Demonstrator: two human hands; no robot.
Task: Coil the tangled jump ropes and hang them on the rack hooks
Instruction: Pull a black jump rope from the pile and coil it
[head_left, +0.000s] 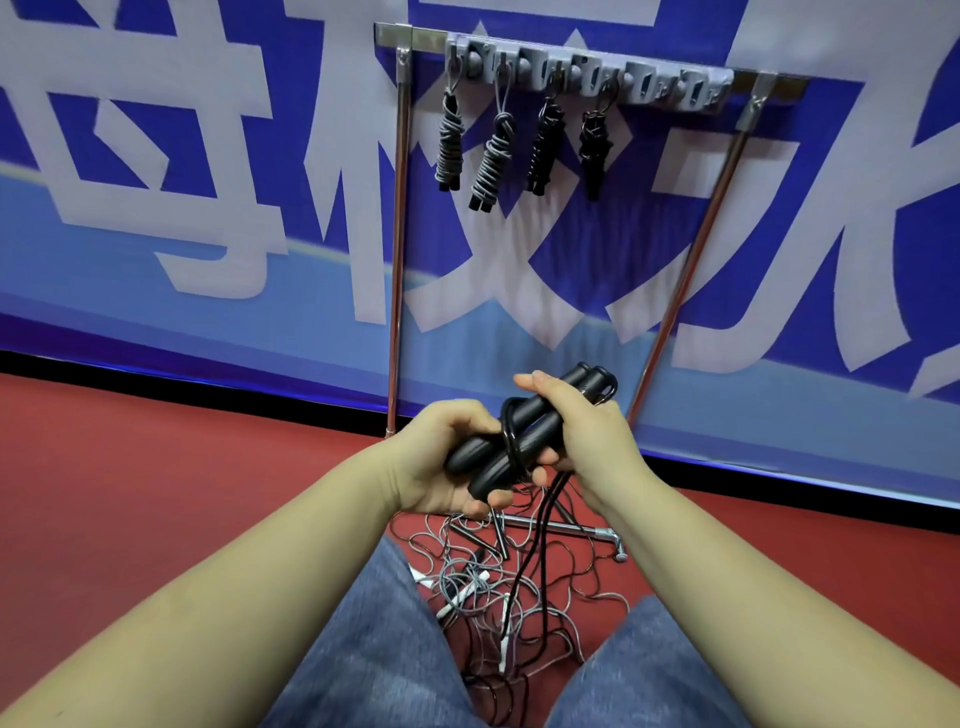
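Two black jump-rope handles (524, 436) lie side by side between my hands, with a loop of black cord wound once around them. My left hand (441, 457) grips their lower ends from below. My right hand (582, 436) grips their upper part, thumb pointing up. The black cord (535, 535) trails from the handles down to a tangled pile of grey and black ropes (498, 587) on the floor between my knees. Above, a grey hook strip (587, 73) on the metal rack carries several coiled ropes (519, 145); its right-hand hooks (675, 88) are bare.
The rack's chrome legs (395, 249) stand against a blue banner with large white characters. A chrome foot bar (571, 530) of the rack lies on the red floor beside the pile. My knees in blue jeans (374, 649) frame the pile.
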